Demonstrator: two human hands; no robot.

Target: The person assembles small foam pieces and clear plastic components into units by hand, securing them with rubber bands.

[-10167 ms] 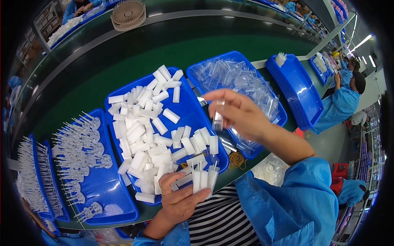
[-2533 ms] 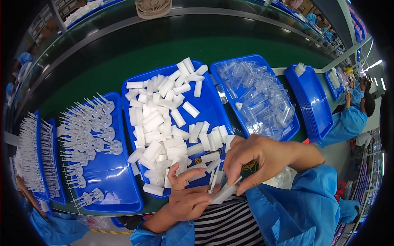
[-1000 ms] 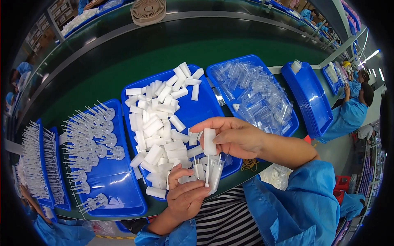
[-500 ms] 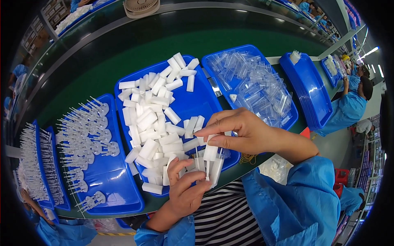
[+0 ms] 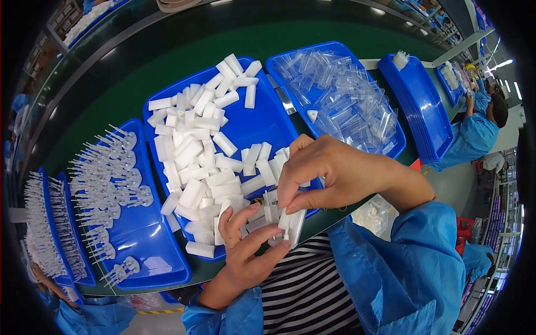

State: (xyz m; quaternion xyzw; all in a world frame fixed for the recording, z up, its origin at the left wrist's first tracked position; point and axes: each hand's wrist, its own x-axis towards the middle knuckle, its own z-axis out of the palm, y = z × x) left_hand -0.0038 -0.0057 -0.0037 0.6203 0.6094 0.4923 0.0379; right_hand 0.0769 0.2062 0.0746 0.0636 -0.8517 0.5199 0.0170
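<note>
- Left hand [image 5: 245, 254], lower centre of frame: palm up, fingers loosely curled, cupping a small fan of white rectangular pieces [image 5: 277, 215] that stand on end against its fingertips.
- Right hand [image 5: 329, 173], centre right: thumb and forefinger pinched on one white piece [image 5: 295, 223] at the right end of that fan, pressing it down beside the others. Other fingers curled in.
- Both hands meet at the near rim of the middle blue tray [image 5: 262, 120], just over the table edge and above the striped shirt [image 5: 304, 290].
- Middle tray: loose heap of the same white blocks [image 5: 195, 156], thickest on its left half, bare blue floor upper right.
- Right of it, touching: blue tray of clear plastic sleeves [image 5: 346, 100], piled loosely.
- Further right, upper right of frame: stack of blue trays [image 5: 419, 106], a few white bits in the far corner.
- Left of frame: blue tray [image 5: 148, 245] holding rows of white stemmed parts [image 5: 103, 178]; more trays [image 5: 53, 223] of thin white parts at the far left edge.
- All trays sit on a dark green belt [image 5: 184, 44].
- Another person in a blue coat [image 5: 474, 125] at the right edge, hands not clear.
</note>
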